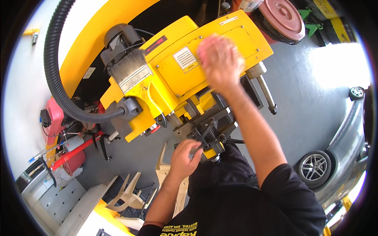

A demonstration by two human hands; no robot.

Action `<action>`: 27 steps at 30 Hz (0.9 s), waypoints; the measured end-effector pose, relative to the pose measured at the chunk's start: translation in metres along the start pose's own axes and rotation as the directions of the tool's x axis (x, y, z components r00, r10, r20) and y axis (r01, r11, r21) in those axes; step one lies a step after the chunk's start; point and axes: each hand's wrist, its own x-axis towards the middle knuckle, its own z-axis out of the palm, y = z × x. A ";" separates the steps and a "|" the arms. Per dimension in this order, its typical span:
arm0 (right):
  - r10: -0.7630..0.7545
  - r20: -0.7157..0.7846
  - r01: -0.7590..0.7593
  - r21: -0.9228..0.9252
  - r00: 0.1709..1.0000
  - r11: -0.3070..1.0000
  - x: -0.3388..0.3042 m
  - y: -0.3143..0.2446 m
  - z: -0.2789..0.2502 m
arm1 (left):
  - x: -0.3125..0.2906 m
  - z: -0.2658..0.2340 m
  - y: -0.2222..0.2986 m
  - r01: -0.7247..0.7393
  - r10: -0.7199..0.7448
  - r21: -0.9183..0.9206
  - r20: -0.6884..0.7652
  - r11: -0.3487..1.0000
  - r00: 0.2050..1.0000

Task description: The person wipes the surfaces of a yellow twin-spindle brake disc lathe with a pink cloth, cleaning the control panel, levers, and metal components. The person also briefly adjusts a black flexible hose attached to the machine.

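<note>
My right hand (pixel 224 70), blurred by motion, presses a pinkish-red cloth (pixel 208 47) against the yellow cover panel of a workshop machine (pixel 169 78). A printed label (pixel 185 58) is on the panel, left of the cloth. My left hand (pixel 184 157) is lower down, beside the machine's black clamp-like mechanism (pixel 208 135). Its fingers are loosely bent, with the thumb apart and nothing visible between them. Whether the fingertips touch the mechanism, I cannot tell. On the machine's left part lies a wide paintbrush (pixel 136 78) with dark bristles and a yellow handle.
A black corrugated hose (pixel 55 67) curves down to the machine's left end. Behind stands a lidded reddish bin (pixel 281 17). Plastic chairs (pixel 128 194) are at lower left, near a red machine (pixel 53 120). A grey car (pixel 338 153) is parked at right.
</note>
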 end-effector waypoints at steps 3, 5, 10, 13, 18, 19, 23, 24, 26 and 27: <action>-0.314 -0.206 0.360 0.250 0.927 0.899 -0.044 0.008 0.022 | 0.056 0.012 0.010 -0.117 0.117 -0.023 -0.002 0.993 0.993; -0.385 -0.220 0.382 -0.062 0.896 0.922 -0.022 0.042 -0.006 | 0.080 0.013 0.018 -0.187 0.186 -0.019 -0.046 0.982 0.981; 0.009 -0.207 0.015 0.117 0.978 0.993 -0.016 0.011 0.014 | 0.080 0.016 0.028 -0.244 0.235 -0.045 -0.146 0.969 0.961; -0.253 -0.041 0.251 0.361 0.967 0.898 -0.060 -0.050 0.000 | 0.060 0.028 0.023 -0.276 0.261 -0.042 -0.211 0.960 0.942; -0.438 -0.331 0.501 0.134 0.836 0.855 -0.062 -0.034 0.019 | 0.045 0.036 0.026 -0.345 0.342 0.005 -0.143 0.939 0.929; -0.476 -0.101 0.476 -0.026 0.874 0.879 -0.045 -0.002 0.006 | 0.036 0.034 0.025 -0.334 0.333 0.015 -0.125 0.942 0.935; -0.156 -0.224 0.178 0.083 0.962 0.980 -0.027 0.070 0.029 | 0.007 0.028 0.004 -0.218 0.215 -0.013 -0.116 0.976 0.970; -0.111 -0.253 0.152 0.149 0.961 0.977 -0.029 0.054 0.035 | 0.006 0.030 0.006 -0.208 0.203 -0.022 -0.134 0.978 0.970; -0.203 -0.080 0.202 -0.020 0.976 0.979 -0.041 0.010 0.016 | 0.010 0.037 0.010 -0.188 0.178 -0.043 -0.178 0.981 0.968; -0.295 -0.116 0.302 0.041 0.948 0.953 -0.052 -0.015 0.016 | 0.017 0.041 0.014 -0.204 0.193 -0.054 -0.171 0.977 0.966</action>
